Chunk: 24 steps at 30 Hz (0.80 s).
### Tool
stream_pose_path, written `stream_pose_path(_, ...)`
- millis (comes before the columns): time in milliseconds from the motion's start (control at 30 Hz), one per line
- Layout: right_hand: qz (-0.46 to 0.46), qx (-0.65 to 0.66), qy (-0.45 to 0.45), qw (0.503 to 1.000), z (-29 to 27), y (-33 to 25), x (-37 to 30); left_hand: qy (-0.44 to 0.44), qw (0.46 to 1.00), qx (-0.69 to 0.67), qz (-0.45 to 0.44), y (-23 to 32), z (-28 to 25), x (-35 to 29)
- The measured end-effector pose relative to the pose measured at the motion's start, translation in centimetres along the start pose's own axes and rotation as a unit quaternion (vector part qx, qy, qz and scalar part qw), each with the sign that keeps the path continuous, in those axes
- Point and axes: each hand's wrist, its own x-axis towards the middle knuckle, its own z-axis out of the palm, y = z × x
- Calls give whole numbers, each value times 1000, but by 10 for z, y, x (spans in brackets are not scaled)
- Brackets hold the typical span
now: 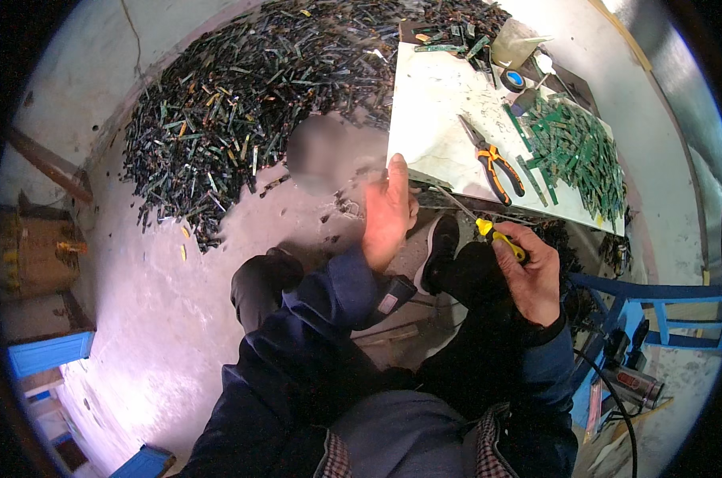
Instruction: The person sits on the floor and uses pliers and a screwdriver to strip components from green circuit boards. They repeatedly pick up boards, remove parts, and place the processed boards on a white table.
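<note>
In my right hand (528,267) is a screwdriver (487,228) with a yellow and black handle. My fingers wrap its handle, and its thin shaft points up and left toward the near edge of the white-topped table (441,95). My left hand (389,211) is at that table's near left corner, thumb pointing up and the other fingers curled. A narrow dark strip (431,180) lies along the edge between that hand and the screwdriver's tip; whether the hand grips it is hidden. Pliers (492,162) with orange and black handles lie on the tabletop, jaws slightly apart.
Green strips (572,151) are heaped on the table's right side, near a roll of blue tape (513,79) and a cloudy container (514,44). A large pile of dark strips (241,95) covers the floor beyond. A blue frame (656,307) and a metal cylinder-shaped tool (636,385) are at right.
</note>
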Motion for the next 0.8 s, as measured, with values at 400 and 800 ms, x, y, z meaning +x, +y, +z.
stream_pose_path(400,-68,-58,-10,996,-8,-3,14,-18,976,-87,-197,5,-11,-4)
stream_pose_path(800,-151,-265,-102,947,-15,-51,47,-11,984,-107,-140,-14,-11,-1)
